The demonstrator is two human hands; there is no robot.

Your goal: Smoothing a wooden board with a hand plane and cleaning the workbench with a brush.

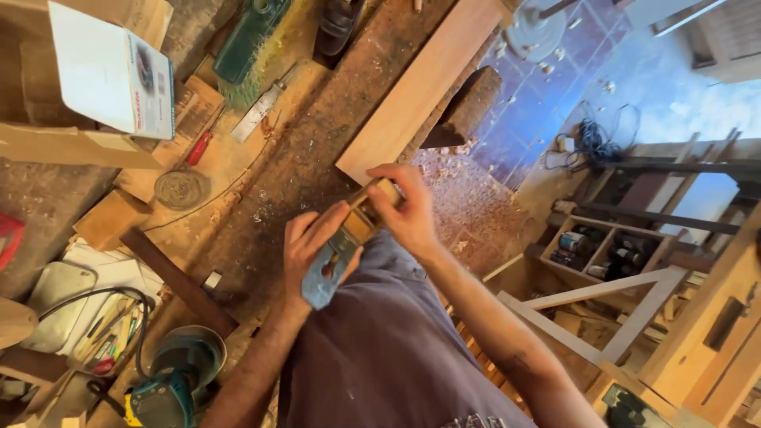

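A dusty workshop bench (261,206) spreads below us, strewn with shavings, and beyond its edge a blue tiled floor (547,103) shows. Both hands meet over our lap, just off the bench's near edge, around a small hand plane (349,242) with a blue-grey body and a brass-coloured cap. Our left hand (313,246) cradles the plane from beneath, fingers laid together along its side, likely to steady the weight. Our right hand (404,210) comes in from above, fingertips pinching the upper end near the cap, as if working something there; exactly what they press we cannot tell. On the bench a long pale plank (420,87) lies diagonally, near the hands but apart. Farther left sit a red-handled screwdriver (198,148) and a round disc (181,189); a teal power sander (170,380) rests at the lower left.
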